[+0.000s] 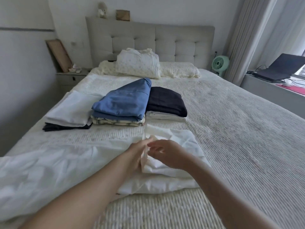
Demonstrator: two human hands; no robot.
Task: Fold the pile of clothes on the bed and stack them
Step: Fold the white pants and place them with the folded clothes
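Observation:
A white garment (179,142) lies partly folded on the bed in front of me, its unfolded part spreading to the left (49,164). My left hand (135,154) pinches a raised fold of this white cloth near its middle. My right hand (166,152) hovers just right of that fold, fingers loosely spread over the cloth. Farther up the bed stand three folded stacks: a white piece on a dark one (69,111), a blue garment on a striped one (123,103), and a dark navy garment on white ones (166,100).
The bed's ribbed cream cover (239,129) stretches to the right. Pillows (138,65) lean against the tufted headboard. A nightstand (71,78) stands at the left, a green fan (220,63) and a desk with a laptop (280,68) at the right.

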